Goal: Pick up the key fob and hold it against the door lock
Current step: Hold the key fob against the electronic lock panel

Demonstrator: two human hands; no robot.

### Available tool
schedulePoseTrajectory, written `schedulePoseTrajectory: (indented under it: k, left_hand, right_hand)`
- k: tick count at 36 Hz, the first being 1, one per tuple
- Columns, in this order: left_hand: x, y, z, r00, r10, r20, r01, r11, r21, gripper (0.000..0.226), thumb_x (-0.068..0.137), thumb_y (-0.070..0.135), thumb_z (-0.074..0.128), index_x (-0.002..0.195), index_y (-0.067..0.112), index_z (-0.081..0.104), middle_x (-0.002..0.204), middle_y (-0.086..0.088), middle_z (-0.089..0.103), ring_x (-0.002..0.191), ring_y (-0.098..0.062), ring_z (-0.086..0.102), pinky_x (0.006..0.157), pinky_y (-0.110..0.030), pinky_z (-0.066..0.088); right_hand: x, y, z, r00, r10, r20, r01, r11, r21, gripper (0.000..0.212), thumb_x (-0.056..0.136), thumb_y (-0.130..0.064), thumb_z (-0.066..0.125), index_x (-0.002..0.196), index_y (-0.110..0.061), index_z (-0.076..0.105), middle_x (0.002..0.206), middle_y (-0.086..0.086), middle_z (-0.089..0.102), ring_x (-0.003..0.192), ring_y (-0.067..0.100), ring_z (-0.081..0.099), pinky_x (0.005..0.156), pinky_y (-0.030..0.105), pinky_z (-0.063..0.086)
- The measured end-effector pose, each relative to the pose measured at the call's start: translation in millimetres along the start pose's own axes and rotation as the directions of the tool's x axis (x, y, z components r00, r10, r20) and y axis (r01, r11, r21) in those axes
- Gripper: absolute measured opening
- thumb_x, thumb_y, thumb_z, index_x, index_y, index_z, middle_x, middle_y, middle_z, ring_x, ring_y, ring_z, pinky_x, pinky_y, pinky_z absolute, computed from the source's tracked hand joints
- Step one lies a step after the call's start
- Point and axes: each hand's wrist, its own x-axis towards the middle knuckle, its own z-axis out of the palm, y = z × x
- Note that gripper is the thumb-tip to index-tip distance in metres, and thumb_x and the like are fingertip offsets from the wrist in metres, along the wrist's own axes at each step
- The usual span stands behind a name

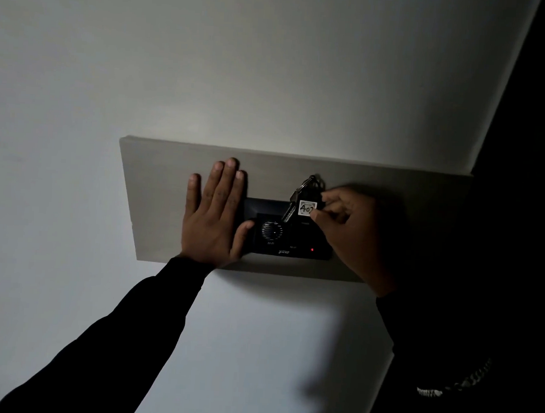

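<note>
A black lock panel (291, 239) with a round grille and a small red light is mounted on a grey plate (159, 175) on the wall. My right hand (355, 229) pinches a key fob (306, 208) bearing a white label, and holds it against the panel's upper right part. A metal key and a key ring hang from the fob. My left hand (214, 212) lies flat on the grey plate, fingers spread, thumb touching the panel's left edge.
The white wall (272, 64) surrounds the plate in dim light. A dark vertical edge (529, 109) runs down the right side. Both black sleeves reach up from the bottom of the view.
</note>
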Motion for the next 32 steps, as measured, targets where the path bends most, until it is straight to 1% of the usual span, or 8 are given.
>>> schedulePoseTrajectory:
  k: [4, 6, 9, 12, 14, 17, 21, 32]
  left_hand:
    - [0.3, 0.0, -0.7, 1.0, -0.001, 0.011, 0.001, 1.0, -0.016, 0.071, 0.095, 0.047, 0.027, 0.153, 0.005, 0.023, 0.163, -0.014, 0.018, 0.155, -0.029, 0.013, 0.124, -0.056, 0.009]
    - [1.5, 0.6, -1.5, 1.0, 0.001, 0.017, 0.0, 1.0, -0.03, 0.072, 0.096, 0.048, 0.026, 0.153, 0.005, 0.022, 0.163, -0.014, 0.018, 0.155, -0.029, 0.012, 0.124, -0.056, 0.008]
    - [7.6, 1.0, -3.4, 1.0, 0.009, 0.022, -0.008, 0.999, -0.04, 0.071, 0.097, 0.049, 0.025, 0.154, 0.006, 0.02, 0.164, -0.015, 0.019, 0.155, -0.029, 0.01, 0.125, -0.056, 0.005]
    - [17.6, -0.6, -5.5, 1.0, 0.013, 0.016, -0.013, 0.999, -0.052, 0.072, 0.098, 0.05, 0.025, 0.154, 0.006, 0.019, 0.164, -0.015, 0.017, 0.155, -0.029, 0.008, 0.125, -0.057, 0.005]
    - [22.9, -1.2, -6.5, 1.0, 0.017, 0.012, -0.017, 0.998, -0.056, 0.072, 0.098, 0.05, 0.025, 0.154, 0.006, 0.019, 0.164, -0.016, 0.017, 0.155, -0.029, 0.008, 0.124, -0.058, 0.006]
    - [25.1, -1.5, -6.9, 1.0, 0.027, 0.002, -0.026, 0.999, -0.044, 0.073, 0.097, 0.05, 0.026, 0.154, 0.005, 0.02, 0.163, -0.017, 0.017, 0.155, -0.029, 0.009, 0.124, -0.059, 0.008]
    - [24.9, -1.3, -5.7, 0.999, 0.031, -0.011, -0.031, 0.999, -0.029, 0.073, 0.096, 0.05, 0.028, 0.153, 0.005, 0.021, 0.163, -0.017, 0.019, 0.155, -0.029, 0.009, 0.124, -0.058, 0.007]
    - [24.4, -0.5, -1.5, 0.999, 0.036, -0.031, -0.035, 0.999, 0.016, 0.076, 0.095, 0.053, 0.027, 0.153, 0.004, 0.021, 0.163, -0.017, 0.02, 0.155, -0.028, 0.008, 0.125, -0.056, 0.007]
  right_hand:
    - [5.6, -0.9, -7.9, 0.999, -0.038, -0.012, 0.037, 0.997, -0.064, 0.032, 0.069, -0.004, 0.076, 0.1, -0.007, 0.067, 0.074, 0.007, 0.064, 0.053, 0.009, 0.047, 0.057, 0.016, 0.042]
    - [10.7, -7.0, -13.3, 0.992, -0.126, -0.003, 0.126, 0.988, -0.092, 0.039, 0.069, -0.005, 0.075, 0.106, -0.011, 0.066, 0.08, 0.005, 0.063, 0.059, 0.012, 0.049, 0.062, 0.017, 0.043]
    - [20.5, -18.7, -18.7, 0.959, -0.277, 0.062, 0.284, 0.945, -0.165, 0.043, 0.069, -0.007, 0.072, 0.111, -0.011, 0.066, 0.089, -0.001, 0.06, 0.067, -0.001, 0.048, 0.069, 0.014, 0.042]
    - [29.4, -28.2, -19.2, 0.932, -0.326, 0.162, 0.358, 0.9, -0.25, 0.036, 0.07, -0.013, 0.073, 0.106, -0.014, 0.07, 0.092, -0.004, 0.058, 0.063, -0.011, 0.045, 0.068, 0.001, 0.036]
    - [33.6, -31.6, -17.8, 0.918, -0.34, 0.206, 0.386, 0.884, -0.262, 0.024, 0.072, -0.014, 0.074, 0.096, -0.011, 0.073, 0.089, 0.001, 0.064, 0.059, -0.01, 0.044, 0.062, 0.0, 0.035]
    - [37.7, -36.2, -17.0, 0.909, -0.367, 0.196, 0.408, 0.879, -0.248, 0.009, 0.074, -0.013, 0.075, 0.081, -0.008, 0.076, 0.081, 0.006, 0.07, 0.056, -0.004, 0.048, 0.061, 0.007, 0.039]
    - [39.1, -36.6, -21.5, 0.908, -0.39, 0.151, 0.417, 0.873, -0.253, 0.006, 0.075, -0.014, 0.075, 0.078, -0.008, 0.077, 0.076, 0.008, 0.073, 0.067, 0.015, 0.063, 0.069, 0.027, 0.05]
    - [36.9, -21.3, -25.3, 0.902, -0.395, 0.178, 0.429, 0.87, -0.243, 0.009, 0.082, -0.012, 0.067, 0.083, -0.007, 0.075, 0.081, 0.008, 0.074, 0.076, 0.017, 0.066, 0.074, 0.028, 0.05]
